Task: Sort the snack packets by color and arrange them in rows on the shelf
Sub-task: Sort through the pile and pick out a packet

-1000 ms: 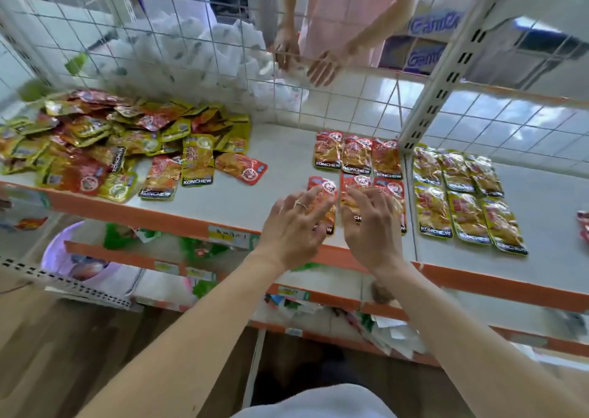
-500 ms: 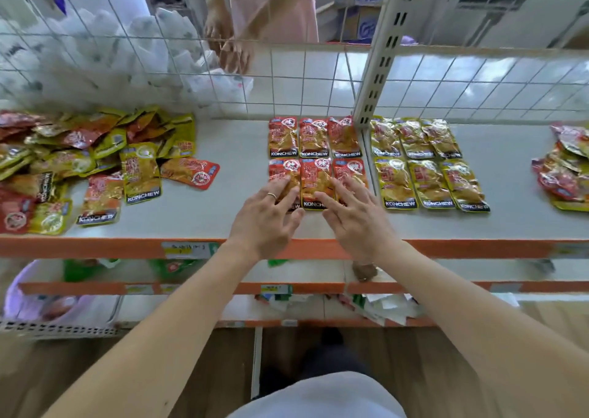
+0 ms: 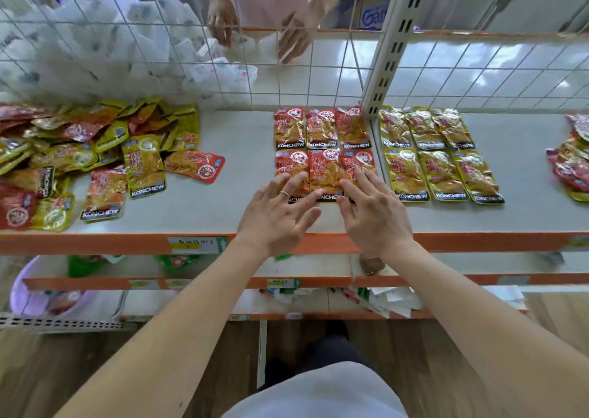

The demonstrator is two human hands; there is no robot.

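Note:
Red snack packets (image 3: 322, 130) lie in two rows of three at the middle of the white shelf (image 3: 223, 204). Right of them, yellow packets (image 3: 439, 153) form two rows of three. My left hand (image 3: 280, 213) lies flat with spread fingers on the front-left red packet (image 3: 288, 169). My right hand (image 3: 373, 213) touches the front-right red packet (image 3: 357, 164) with straight fingers. The front-middle red packet (image 3: 325, 172) shows between both hands. A mixed pile of red and yellow packets (image 3: 79, 156) covers the shelf's left part.
A smaller heap of packets (image 3: 573, 159) sits at the far right. A wire grid (image 3: 287, 76) backs the shelf, with an upright post (image 3: 385, 54). Behind it another person's hands (image 3: 255, 32) handle white bags (image 3: 111, 51). Lower shelves (image 3: 302, 282) hold clutter.
The view has shifted slightly. Both hands stay on the front row of red packets, fingers a little further forward over them.

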